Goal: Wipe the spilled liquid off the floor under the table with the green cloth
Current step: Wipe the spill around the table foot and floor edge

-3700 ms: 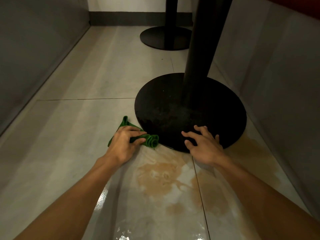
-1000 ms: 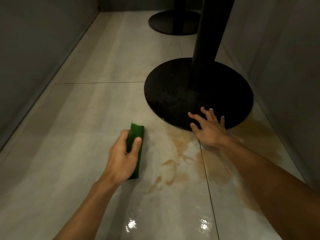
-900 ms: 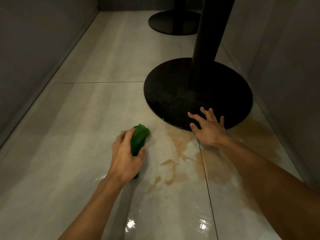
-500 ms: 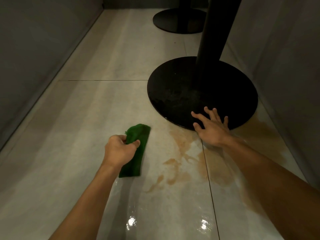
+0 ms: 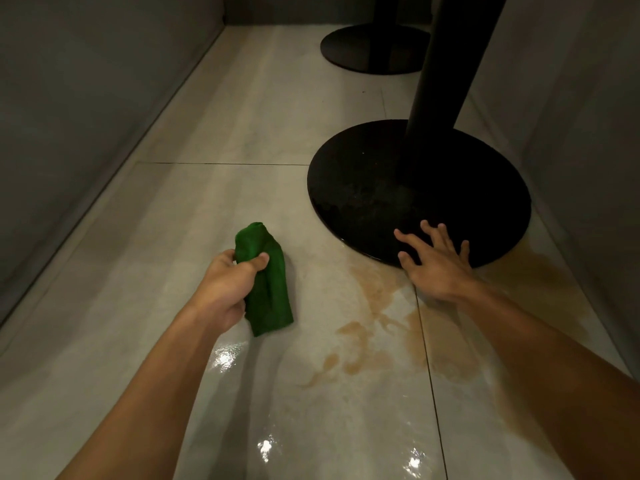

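My left hand grips the green cloth, folded long, its lower end hanging down to the pale tiled floor left of the spill. The brown spilled liquid spreads in streaks across the tiles in front of the black round table base and on to a wider patch at the base's right edge. My right hand lies flat with fingers spread, palm on the floor and fingertips on the rim of the base.
The black table post rises from the base. A second round base stands farther back. Grey panels wall the floor strip on the left and on the right. The near floor shines wet.
Since the earliest frame my left hand drew the cloth back from the base's edge to the left of the spill and refolded it. The brown puddle has thinned to streaks. My right hand stayed put.
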`<state>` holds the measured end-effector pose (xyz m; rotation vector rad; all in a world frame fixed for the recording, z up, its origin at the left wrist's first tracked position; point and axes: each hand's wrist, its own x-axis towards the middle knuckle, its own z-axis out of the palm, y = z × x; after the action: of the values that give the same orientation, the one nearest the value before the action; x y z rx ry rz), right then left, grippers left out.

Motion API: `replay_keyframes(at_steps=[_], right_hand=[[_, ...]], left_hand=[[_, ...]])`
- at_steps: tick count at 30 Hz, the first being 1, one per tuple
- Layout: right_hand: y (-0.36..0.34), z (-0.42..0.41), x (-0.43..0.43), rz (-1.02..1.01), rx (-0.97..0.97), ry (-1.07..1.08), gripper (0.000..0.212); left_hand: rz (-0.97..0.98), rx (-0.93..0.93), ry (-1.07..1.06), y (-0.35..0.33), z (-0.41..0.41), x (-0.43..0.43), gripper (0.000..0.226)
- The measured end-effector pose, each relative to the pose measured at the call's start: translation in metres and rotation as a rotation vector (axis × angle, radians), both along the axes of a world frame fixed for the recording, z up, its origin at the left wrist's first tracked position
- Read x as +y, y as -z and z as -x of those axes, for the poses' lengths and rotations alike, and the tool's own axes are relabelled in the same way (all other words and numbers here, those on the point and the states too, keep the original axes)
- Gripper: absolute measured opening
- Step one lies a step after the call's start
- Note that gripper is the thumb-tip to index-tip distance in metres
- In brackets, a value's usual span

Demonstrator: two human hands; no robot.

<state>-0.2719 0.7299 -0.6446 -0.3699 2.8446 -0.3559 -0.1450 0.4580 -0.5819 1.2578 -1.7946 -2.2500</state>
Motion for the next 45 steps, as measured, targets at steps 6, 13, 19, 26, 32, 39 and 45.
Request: replay_keyframes(at_steps=[6,13,19,26,32,39,45], right_hand=[[-0.004,0.000,-0.003,0.005,-0.009,-0.002,0.047],[-0.015,-0.004,-0.017,0.137,0.051,-0.096,0.036],[-0.014,-0.010,-0.016,0.127,0.053,-0.116,0.038],[-0.014,-0.010,-0.018,0.120,0.017,-0.110,0.038],[-0.012,-0.013,-0.016,0.114,0.012,-0.120,0.042],[-0.011,-0.016,-0.017,0.120,-0.008,-0.119,0.045],[-0.010,-0.016,-0.017,0.104,-0.008,-0.122,0.045]], left_hand=[[0.959,0.090,0.205,0.007,0.012,-0.002,0.023],[1.519,0.108,0.750,0.071,0.012,0.024,0.041],[1.489,0.226,0.678,0.082,-0.018,0.037,0.046],[1.438,0.213,0.490,0.090,-0.109,0.106,0.040],[1.360,0.133,0.331,0.086,-0.120,0.095,0.040],[1.307,-0.115,0.192,0.064,-0.117,0.059,0.022],[1.190,0.088,0.306,0.072,-0.127,0.150,0.028]])
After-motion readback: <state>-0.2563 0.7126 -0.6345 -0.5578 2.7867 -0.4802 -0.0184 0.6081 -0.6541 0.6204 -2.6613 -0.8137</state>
